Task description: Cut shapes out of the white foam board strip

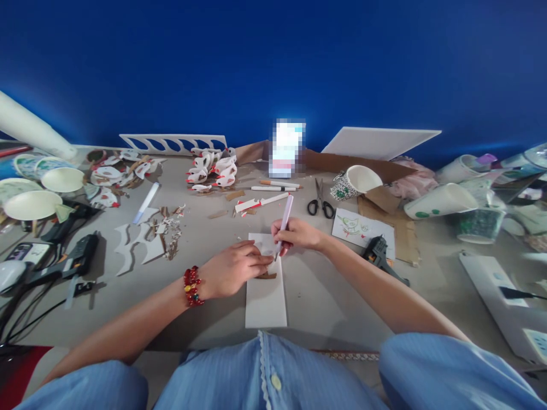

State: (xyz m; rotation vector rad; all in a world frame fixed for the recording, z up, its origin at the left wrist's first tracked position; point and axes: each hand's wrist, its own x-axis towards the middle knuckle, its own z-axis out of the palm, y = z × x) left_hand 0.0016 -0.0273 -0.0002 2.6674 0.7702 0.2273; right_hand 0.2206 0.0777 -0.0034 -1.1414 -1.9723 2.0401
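Note:
A white rectangular board lies on the grey table in front of my body. My left hand rests on it with the fingers together, pressing on a small brown piece that shows partly under the fingertips. In my right hand is a pale lilac pen, held upright with its tip low by the board's right edge, close to my left fingertips. What lies under my left palm and fingers is hidden.
Black scissors, a patterned paper cup and a drawing lie to the right, with a glue gun. White cut-outs and another glue gun lie left. Small bird shapes stand near a lit screen.

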